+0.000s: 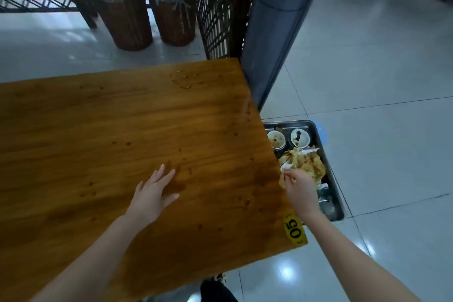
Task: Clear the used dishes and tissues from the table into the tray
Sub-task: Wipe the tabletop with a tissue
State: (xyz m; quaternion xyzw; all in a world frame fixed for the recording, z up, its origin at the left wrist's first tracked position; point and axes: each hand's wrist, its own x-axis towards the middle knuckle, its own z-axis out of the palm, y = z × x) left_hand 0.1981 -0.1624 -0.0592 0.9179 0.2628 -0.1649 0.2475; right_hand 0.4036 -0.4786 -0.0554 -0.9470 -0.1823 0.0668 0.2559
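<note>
Right grip [300,189] pinches a soiled tissue [283,177] just past the tabletop [122,117] edge, above the tray [286,124] on the floor, likely so it drops straight in. Left grip [153,191] rests flat on the stained wood, fingers spread, holding nothing. The tray holds two bowls [276,139] and a crumpled tissue heap [306,162]. The tabletop corner hides part of the tray, and a pillar [277,32] stands close behind.

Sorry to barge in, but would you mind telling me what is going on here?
A person is clearing a wooden table. Their right hand pinches a soiled tissue just past the table's edge, above the metal tray on the floor, which already holds two small bowls and a heap of used tissues. The left hand is open over the stained tabletop.
</note>
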